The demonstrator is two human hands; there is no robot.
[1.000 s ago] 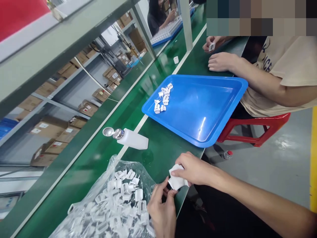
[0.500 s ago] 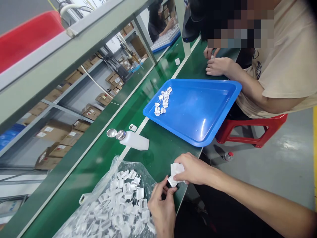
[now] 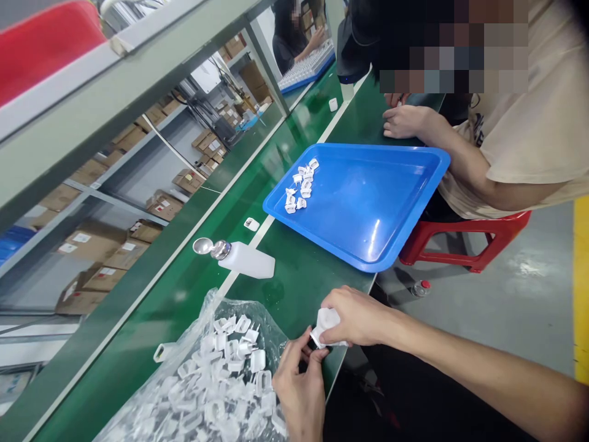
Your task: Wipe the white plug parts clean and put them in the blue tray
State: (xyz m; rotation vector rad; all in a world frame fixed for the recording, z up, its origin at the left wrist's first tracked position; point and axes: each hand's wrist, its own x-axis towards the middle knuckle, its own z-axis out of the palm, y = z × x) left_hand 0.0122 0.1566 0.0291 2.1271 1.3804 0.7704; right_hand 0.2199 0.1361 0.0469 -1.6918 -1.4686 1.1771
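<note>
Cloth in right hand, piece mostly covered

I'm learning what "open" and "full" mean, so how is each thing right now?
Right hand: closed on a white cloth
Left hand: fingers bent beside the cloth, grip hidden
Clear plastic bag: open, heaped with white plug casings
Blue tray: mostly bare, a few casings at one end
Dispenser bottle: metal lid flipped open
Drink bottle: red cap on
Red stool: sat on

Metal shelving stacked with cardboard boxes stands beyond the green workbench; the floor is grey.
</note>
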